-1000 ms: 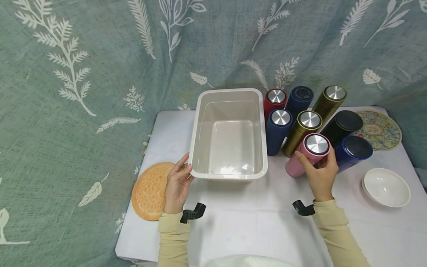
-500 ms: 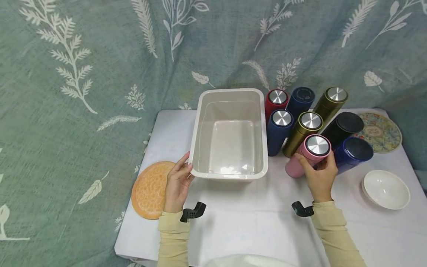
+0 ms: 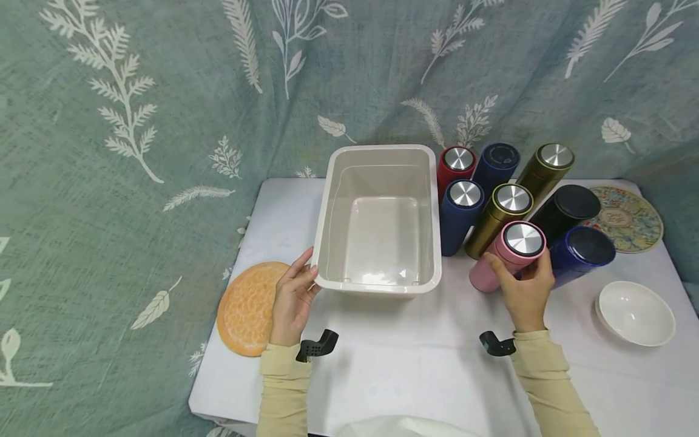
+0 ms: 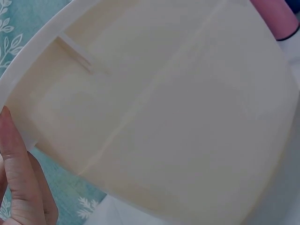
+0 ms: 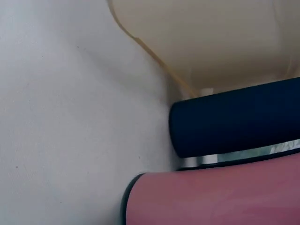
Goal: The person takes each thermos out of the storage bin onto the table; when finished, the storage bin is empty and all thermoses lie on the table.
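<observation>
In the head view my right hand (image 3: pixel 526 294) grips a pink thermos (image 3: pixel 498 262) with a silver-topped lid, thumb on its near left side and fingers around the right. The right wrist view shows the pink thermos (image 5: pixel 215 192) beside a dark blue thermos (image 5: pixel 234 119). My left hand (image 3: pixel 292 303) touches the near left corner of a beige plastic bin (image 3: pixel 377 288), its fingers fairly straight. From the left wrist camera, a fingertip of this hand (image 4: pixel 21 183) meets the rim of the bin (image 4: pixel 164 117), whose outer wall fills the view.
Several more thermoses stand right of the bin: red (image 3: pixel 452 179), dark blue (image 3: pixel 457 227), gold (image 3: pixel 486 227), black (image 3: pixel 565 209) and bright blue (image 3: pixel 580 255) among them. A patterned round mat (image 3: pixel 633 221), a white bowl (image 3: pixel 636 312) and an orange round mat (image 3: pixel 248 315) lie on the white-covered table (image 3: pixel 404 370).
The head view has shifted slightly. Both hands keep their places on the bin and the pink thermos.
</observation>
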`<state>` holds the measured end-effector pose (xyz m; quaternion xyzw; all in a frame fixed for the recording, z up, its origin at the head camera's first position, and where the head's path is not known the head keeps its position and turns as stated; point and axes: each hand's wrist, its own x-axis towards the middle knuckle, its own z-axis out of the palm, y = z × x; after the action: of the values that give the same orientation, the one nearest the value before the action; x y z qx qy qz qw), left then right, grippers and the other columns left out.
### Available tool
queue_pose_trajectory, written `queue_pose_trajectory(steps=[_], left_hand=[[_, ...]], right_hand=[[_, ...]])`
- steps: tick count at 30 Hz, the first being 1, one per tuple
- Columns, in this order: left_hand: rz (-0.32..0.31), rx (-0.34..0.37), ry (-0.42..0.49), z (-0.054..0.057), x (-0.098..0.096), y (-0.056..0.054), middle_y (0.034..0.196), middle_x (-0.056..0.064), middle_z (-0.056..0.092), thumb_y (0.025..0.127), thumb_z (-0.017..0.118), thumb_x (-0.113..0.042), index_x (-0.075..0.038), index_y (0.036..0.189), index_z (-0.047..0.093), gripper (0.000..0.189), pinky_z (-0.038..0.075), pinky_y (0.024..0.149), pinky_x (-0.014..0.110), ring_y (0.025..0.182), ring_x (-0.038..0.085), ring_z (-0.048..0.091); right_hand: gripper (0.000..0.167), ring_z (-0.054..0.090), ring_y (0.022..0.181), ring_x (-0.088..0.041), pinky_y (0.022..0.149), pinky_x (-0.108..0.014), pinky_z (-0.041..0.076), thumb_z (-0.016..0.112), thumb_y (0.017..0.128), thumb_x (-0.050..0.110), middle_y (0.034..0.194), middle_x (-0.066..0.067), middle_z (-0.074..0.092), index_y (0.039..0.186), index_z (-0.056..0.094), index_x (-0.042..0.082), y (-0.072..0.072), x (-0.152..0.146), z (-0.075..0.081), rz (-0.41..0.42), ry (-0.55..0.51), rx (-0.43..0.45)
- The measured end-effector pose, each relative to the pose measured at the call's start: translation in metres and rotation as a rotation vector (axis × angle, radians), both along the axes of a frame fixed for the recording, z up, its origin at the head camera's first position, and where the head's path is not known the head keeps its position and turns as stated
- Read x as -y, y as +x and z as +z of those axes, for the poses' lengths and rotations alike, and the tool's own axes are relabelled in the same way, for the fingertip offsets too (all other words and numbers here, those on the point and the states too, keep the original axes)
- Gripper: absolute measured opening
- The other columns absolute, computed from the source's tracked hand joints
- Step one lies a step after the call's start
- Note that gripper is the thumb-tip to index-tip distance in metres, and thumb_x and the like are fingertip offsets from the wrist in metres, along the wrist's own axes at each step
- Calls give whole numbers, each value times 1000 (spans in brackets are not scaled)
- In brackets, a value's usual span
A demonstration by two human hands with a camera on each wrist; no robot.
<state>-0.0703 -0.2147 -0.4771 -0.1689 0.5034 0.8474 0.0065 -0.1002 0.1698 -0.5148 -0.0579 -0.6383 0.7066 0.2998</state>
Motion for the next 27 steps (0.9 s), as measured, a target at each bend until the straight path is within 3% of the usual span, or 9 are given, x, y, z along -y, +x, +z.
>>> queue_pose_trajectory(steps=[16,20,27], left_hand=[[-3,7,10,3,-4,-2,93,-3,59,98,55,3,-3,148,48,50,56,76,22,89,10,66],[9,-2,24,3,-3,-3,92,-3,58,97,59,1,-5,145,51,49,55,75,21,88,10,66],[2,14,28,2,-1,-1,92,-3,60,99,53,3,-4,147,49,49,55,75,21,88,10,67]], right_hand=[[76,62,112,-9,102,-17,49,85,64,-12,121,6,62,133,60,8,-1,0,-8,-95,86,35],[76,62,112,-9,102,-17,49,86,65,-10,121,7,63,133,60,8,-4,0,-11,-100,106,34],[76,62,113,-8,102,-16,49,87,64,-9,122,8,63,134,59,8,-2,1,-11,-95,114,38]])
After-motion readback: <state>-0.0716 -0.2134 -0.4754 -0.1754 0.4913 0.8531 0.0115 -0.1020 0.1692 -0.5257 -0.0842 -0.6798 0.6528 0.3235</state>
